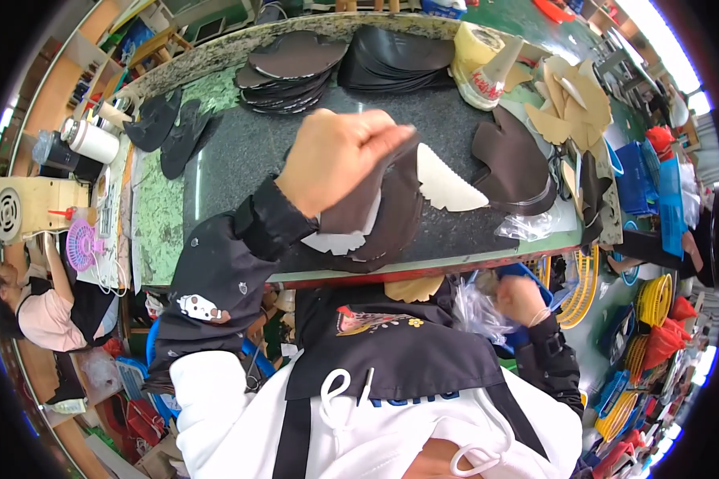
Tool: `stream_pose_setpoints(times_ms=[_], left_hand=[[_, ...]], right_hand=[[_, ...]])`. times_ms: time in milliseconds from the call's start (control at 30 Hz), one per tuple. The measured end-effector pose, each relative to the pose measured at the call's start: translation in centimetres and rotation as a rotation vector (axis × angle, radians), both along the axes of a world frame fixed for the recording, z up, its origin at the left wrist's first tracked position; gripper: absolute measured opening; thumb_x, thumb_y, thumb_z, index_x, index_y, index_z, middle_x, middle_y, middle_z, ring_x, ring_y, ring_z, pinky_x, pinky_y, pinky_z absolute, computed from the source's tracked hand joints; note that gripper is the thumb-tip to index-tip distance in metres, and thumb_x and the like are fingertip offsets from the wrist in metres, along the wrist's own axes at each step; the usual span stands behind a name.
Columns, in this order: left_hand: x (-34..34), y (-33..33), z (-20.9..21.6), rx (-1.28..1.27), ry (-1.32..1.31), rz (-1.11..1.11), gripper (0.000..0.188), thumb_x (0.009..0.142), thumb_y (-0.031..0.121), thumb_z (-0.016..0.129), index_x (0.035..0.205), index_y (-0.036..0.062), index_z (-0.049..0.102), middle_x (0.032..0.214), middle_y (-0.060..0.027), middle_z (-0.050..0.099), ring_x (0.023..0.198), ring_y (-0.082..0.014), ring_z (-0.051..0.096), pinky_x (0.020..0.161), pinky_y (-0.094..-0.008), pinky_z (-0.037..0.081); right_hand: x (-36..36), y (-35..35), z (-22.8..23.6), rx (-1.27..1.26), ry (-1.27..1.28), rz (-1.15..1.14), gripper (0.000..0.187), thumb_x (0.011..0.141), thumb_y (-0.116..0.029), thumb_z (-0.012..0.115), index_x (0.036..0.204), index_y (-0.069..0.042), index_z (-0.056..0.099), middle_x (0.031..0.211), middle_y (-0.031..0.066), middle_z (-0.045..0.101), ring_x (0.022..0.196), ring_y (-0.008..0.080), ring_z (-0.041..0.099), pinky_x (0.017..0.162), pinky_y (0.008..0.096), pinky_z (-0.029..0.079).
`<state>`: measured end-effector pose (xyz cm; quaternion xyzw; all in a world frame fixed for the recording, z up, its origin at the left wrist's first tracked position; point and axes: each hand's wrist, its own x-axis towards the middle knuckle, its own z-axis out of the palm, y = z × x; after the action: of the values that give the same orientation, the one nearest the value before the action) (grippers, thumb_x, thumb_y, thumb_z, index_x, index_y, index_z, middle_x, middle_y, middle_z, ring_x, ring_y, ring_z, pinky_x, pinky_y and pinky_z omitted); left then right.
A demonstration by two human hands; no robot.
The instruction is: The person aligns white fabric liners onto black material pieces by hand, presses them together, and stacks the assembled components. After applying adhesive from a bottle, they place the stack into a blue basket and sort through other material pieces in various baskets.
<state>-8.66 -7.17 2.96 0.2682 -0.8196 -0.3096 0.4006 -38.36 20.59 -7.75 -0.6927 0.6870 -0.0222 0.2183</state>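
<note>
At the far left of the frame, a co-worker in a pink top (48, 319) sits beside a purple fan (81, 244). A white bottle (92, 140) stands at the upper left, and to its right black cut pieces (185, 137) lie flat on the table (236, 156). Farther right, along the upper edge, is a stack of dark brown panels (297, 57).

At the centre, the left hand (337, 160) is raised over the table, its grip pinched at the upper edge of a dark brown panel (351, 209). Motion blur softens the fingertips. The panel is in the middle of the frame, above the table's near edge, with a white notched layer (337, 242) showing beneath it and a further dark brown layer (401, 211) at its right.

The panel is judged light, thin and pliable, more likely to sag or crease than break; its smooth face could slide. Hold is best taken at the outer edge, between thumb and fingers, with support below to limit drooping. The notched margin appears easier to bend or tear.

Right of centre lies a white notched piece (449, 182). At the lower right, the right hand (522, 300) is curled next to clear plastic (478, 310); whether its grip has hold of the plastic cannot be told. Above it, another brown panel (513, 160) rests near tan offcuts (574, 108).
</note>
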Motion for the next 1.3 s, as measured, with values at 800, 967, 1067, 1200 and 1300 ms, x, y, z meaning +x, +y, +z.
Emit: stream_pose_setpoints(times_ms=[800, 967, 1067, 1200, 1300], left_hand=[[11.0, 10.4, -7.3, 0.648, 0.155, 0.349, 0.009, 0.088, 0.008, 0.065, 0.091, -0.0005, 0.063, 0.074, 0.001, 0.06, 0.069, -0.0034, 0.052, 0.062, -0.0215, 0.043], [10.9, 4.6, -11.2, 0.65, 0.154, 0.373, 0.018, 0.089, 0.015, 0.064, 0.086, -0.0024, 0.064, 0.072, -0.0011, 0.063, 0.064, -0.0052, 0.055, 0.057, -0.0216, 0.043], [11.0, 3.4, -12.4, 0.683, 0.161, 0.359, 0.023, 0.089, 0.019, 0.064, 0.085, -0.0035, 0.064, 0.073, -0.0028, 0.065, 0.061, -0.0064, 0.056, 0.054, -0.0223, 0.044], [10.9, 3.2, -12.4, 0.822, 0.148, 0.392, 0.027, 0.09, 0.023, 0.064, 0.086, -0.0043, 0.064, 0.074, -0.0034, 0.065, 0.06, -0.0076, 0.058, 0.05, -0.0234, 0.045], [10.6, 3.0, -11.7, 0.866, 0.133, 0.418, 0.029, 0.09, 0.024, 0.064, 0.087, -0.0046, 0.064, 0.074, -0.0035, 0.065, 0.059, -0.0084, 0.059, 0.046, -0.0241, 0.046]], right_hand=[[13.0, -19.1, 3.2, -0.092, -0.848, 0.038, 0.02, 0.087, -0.014, 0.065, 0.101, 0.001, 0.064, 0.085, 0.0038, 0.064, 0.077, 0.0082, 0.058, 0.07, 0.0239, 0.047], [13.2, -23.8, 1.6, 0.008, -0.726, -0.134, 0.024, 0.086, -0.019, 0.067, 0.098, 0.002, 0.064, 0.08, 0.0029, 0.067, 0.076, 0.0032, 0.056, 0.068, 0.0217, 0.047], [13.0, -25.3, 1.0, 0.018, -0.589, -0.136, 0.024, 0.086, -0.02, 0.067, 0.096, 0.002, 0.065, 0.08, 0.0029, 0.067, 0.074, 0.003, 0.056, 0.067, 0.0218, 0.047], [13.2, -25.7, 1.0, 0.063, -0.495, -0.134, 0.027, 0.085, -0.021, 0.068, 0.101, 0.001, 0.063, 0.085, 0.0052, 0.067, 0.072, 0.0065, 0.059, 0.065, 0.0241, 0.048], [14.0, -25.6, 0.9, -0.052, -0.366, -0.098, 0.033, 0.083, -0.021, 0.07, 0.108, -0.001, 0.061, 0.095, 0.0079, 0.066, 0.077, 0.0125, 0.061, 0.067, 0.0277, 0.049]])
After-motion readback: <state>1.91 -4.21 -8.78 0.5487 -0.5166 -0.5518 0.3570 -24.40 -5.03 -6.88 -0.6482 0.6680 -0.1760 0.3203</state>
